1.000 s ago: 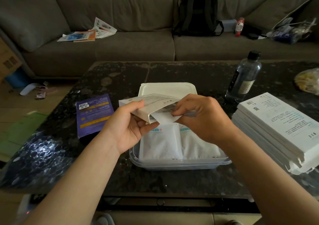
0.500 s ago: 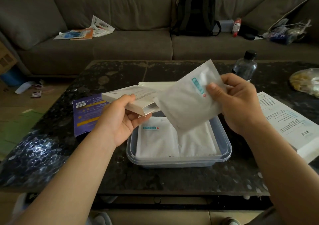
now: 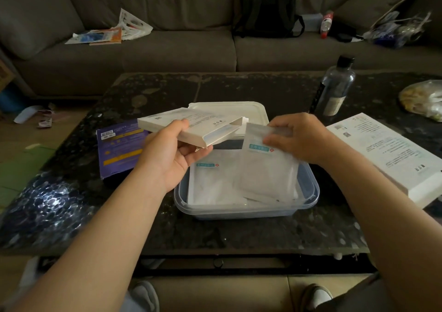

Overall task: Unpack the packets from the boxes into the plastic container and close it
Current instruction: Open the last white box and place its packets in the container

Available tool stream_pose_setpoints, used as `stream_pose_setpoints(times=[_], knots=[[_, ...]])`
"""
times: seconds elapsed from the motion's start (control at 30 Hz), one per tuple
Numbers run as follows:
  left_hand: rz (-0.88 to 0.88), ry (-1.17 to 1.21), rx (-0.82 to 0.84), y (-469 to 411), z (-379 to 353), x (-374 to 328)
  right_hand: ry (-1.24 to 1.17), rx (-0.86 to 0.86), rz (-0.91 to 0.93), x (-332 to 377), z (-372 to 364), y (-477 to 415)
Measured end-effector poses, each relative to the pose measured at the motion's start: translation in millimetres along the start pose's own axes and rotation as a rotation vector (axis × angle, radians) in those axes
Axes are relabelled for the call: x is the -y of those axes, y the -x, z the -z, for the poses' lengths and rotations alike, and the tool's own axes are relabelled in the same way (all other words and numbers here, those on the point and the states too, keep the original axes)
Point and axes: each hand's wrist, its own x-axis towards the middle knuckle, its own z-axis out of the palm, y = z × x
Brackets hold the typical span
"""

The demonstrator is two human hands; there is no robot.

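Right hand: the right hand (image 3: 299,139) pinches the top edge of a thin white sachet packet with a teal label (image 3: 265,170), thumb in front and fingers behind.
Left hand: the left hand (image 3: 167,158) grips a flat white cardboard box (image 3: 191,125) by its near edge. The box's open end points toward the packet; whether more packets sit inside cannot be told.
Where the packet is: it hangs over the right half of the clear rectangular plastic container (image 3: 239,212), with its lower edge down between the walls, above the other white packets (image 3: 210,185) lying flat inside.
How it will handle: likely very light, limp and slick. It should bend under its own weight and slide on its neighbours. The sealed top edge looks like the safest hold, and laying it flat suits it better than dropping it on end.
Container edges: the walls are low and the rim is rounded, so a packet corner left riding on the rim could foul the closing.
Lid: the white rounded plastic lid (image 3: 229,108) lies flat just behind the container.
Open room: the dark speckled stone surface (image 3: 239,230) is bare in front of the container. A stack of white printed boxes (image 3: 392,158) crowds the right, a purple box (image 3: 119,149) lies to the left, and a dark-capped bottle (image 3: 334,89) stands behind at right.
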Motion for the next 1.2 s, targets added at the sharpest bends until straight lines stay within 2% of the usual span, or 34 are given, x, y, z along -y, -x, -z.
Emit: stream_pose_setpoints(times=[0.07,0.13,0.2,0.27,0.47,0.57,1.2], knots=[[0.003,-0.018,0.003,0,-1,1,0.206,-0.012,0.026,1,-4,-3],[0.004,-0.028,-0.001,0,-2,2,0.448,-0.108,0.120,4,-11,-2],[0.000,-0.029,-0.005,-1,-2,2,0.532,-0.186,0.184,13,-19,2],[-0.007,-0.025,-0.009,-1,-1,1,0.525,-0.134,0.175,26,-26,9],[-0.021,-0.017,-0.018,-1,-1,0,0.608,0.264,0.038,35,-51,27],[-0.009,-0.018,-0.013,1,-3,1,0.555,0.361,0.006,29,-50,26],[0.018,-0.060,0.039,4,-4,4,0.622,0.477,-0.092,18,-54,23]])
